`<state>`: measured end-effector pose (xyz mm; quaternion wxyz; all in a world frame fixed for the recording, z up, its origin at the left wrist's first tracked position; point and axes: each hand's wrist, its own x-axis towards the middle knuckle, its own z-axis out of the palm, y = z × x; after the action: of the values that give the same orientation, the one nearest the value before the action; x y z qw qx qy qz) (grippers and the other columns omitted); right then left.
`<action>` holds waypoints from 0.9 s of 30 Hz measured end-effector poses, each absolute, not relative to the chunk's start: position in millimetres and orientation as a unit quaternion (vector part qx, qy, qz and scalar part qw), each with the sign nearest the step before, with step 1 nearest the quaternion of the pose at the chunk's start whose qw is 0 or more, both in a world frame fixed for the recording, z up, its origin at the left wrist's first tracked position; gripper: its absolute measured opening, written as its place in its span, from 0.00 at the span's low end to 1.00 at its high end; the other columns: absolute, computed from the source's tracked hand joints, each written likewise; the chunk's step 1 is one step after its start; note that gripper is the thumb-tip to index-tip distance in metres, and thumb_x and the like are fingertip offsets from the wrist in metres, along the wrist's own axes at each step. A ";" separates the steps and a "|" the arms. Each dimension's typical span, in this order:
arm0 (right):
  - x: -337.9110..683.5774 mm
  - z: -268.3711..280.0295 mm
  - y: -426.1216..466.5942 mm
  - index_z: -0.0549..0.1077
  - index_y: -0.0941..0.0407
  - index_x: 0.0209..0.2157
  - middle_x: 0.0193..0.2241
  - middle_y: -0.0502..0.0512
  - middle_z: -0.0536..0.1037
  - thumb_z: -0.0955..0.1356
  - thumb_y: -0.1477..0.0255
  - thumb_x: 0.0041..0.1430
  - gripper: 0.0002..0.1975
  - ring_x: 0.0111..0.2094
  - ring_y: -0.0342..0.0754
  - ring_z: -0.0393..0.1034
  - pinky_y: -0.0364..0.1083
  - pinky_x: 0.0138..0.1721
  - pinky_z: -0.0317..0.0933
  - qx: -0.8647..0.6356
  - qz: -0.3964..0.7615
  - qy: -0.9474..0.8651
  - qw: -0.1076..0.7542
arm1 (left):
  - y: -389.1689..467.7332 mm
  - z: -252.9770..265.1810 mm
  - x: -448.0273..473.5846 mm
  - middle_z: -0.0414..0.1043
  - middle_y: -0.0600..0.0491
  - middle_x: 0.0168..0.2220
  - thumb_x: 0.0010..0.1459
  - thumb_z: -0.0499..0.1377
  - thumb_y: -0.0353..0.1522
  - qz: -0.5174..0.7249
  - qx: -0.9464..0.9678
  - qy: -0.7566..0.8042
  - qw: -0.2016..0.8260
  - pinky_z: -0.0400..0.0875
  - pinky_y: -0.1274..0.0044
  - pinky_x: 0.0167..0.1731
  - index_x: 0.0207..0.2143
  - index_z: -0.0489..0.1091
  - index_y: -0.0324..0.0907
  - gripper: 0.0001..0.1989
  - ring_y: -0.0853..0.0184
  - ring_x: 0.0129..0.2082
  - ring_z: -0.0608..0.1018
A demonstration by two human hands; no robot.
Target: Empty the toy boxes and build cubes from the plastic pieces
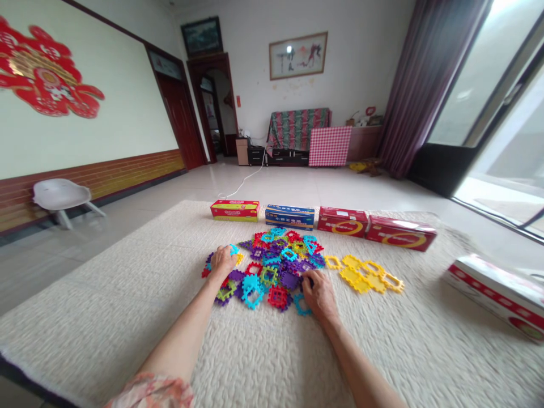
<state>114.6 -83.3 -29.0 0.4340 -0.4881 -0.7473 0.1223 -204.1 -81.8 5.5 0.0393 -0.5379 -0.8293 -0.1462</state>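
Observation:
A heap of plastic interlocking tiles [270,276] in purple, blue, red and green lies on the quilted mat [250,362]. At the heap's left side, my left hand [224,263] is closed with fingers pointing down, and a yellow tile [240,259] shows beside its thumb. Blue shows just past those fingers. My right hand [321,293] rests at the heap's right edge with curled fingers, close to a purple tile [291,280] and over part of a blue tile [301,304]. What its fingertips hold, if anything, is hidden. Several yellow tiles [361,275] lie in a separate group to the right.
Behind the heap stand a red-yellow box [235,211], a blue box [289,217] and two dark red boxes [342,221]. A white-red box [497,294] lies at the far right. A white chair [63,195] stands on the floor at left.

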 end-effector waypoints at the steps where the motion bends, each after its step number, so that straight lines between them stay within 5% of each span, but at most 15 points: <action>1: 114.5 -28.6 -83.5 0.75 0.56 0.31 0.30 0.56 0.76 0.60 0.72 0.58 0.12 0.35 0.49 0.69 0.47 0.41 0.60 -0.489 0.122 -0.747 0.434 | -81.6 4.1 -203.4 0.75 0.45 0.45 0.59 0.55 0.36 -0.149 -0.546 -0.823 0.036 0.65 0.75 0.48 0.49 0.71 0.42 0.17 0.61 0.48 0.75; 18: 114.7 -30.2 -82.4 0.74 0.56 0.31 0.31 0.55 0.76 0.60 0.72 0.58 0.11 0.35 0.50 0.69 0.47 0.42 0.61 -0.489 0.118 -0.750 0.430 | -80.6 7.5 -172.1 0.74 0.47 0.50 0.52 0.61 0.30 -0.236 -0.659 -0.712 -0.059 0.65 0.74 0.53 0.51 0.71 0.41 0.22 0.62 0.51 0.74; 27: 116.1 -34.0 -82.1 0.74 0.56 0.33 0.32 0.57 0.76 0.61 0.71 0.58 0.11 0.36 0.51 0.70 0.49 0.42 0.62 -0.488 0.122 -0.749 0.432 | -92.9 41.7 -143.2 0.72 0.43 0.53 0.55 0.60 0.37 -0.466 -0.522 -0.649 -0.299 0.74 0.75 0.41 0.57 0.66 0.39 0.27 0.63 0.42 0.79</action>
<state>116.1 -82.1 -34.0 0.4319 -0.4880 -0.7487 0.1216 -143.2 -92.9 41.7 -0.2987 -0.5220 -0.6487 -0.4664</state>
